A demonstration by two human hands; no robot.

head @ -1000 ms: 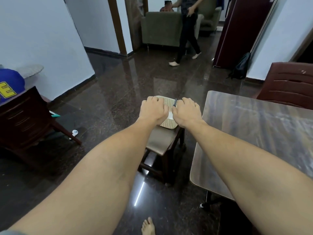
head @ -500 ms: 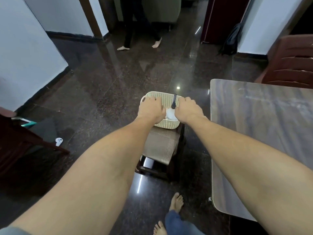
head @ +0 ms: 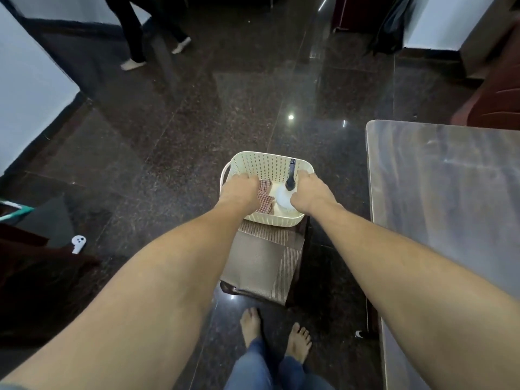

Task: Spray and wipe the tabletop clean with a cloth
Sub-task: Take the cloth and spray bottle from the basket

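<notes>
Tabletop [head: 450, 192] lies unwiped at right while both hands sit deeper in the cream basket [head: 267, 157] on the stool [head: 264, 260] than a second ago. The left hand [head: 239, 192] curls down onto the checked cloth [head: 264, 192], newly in sight. The right hand [head: 311, 192] curls against the white spray bottle [head: 282, 199]. Fingertips are hidden, so neither grip can be confirmed. Pick-up looks under way; spraying is not yet begun.
</notes>
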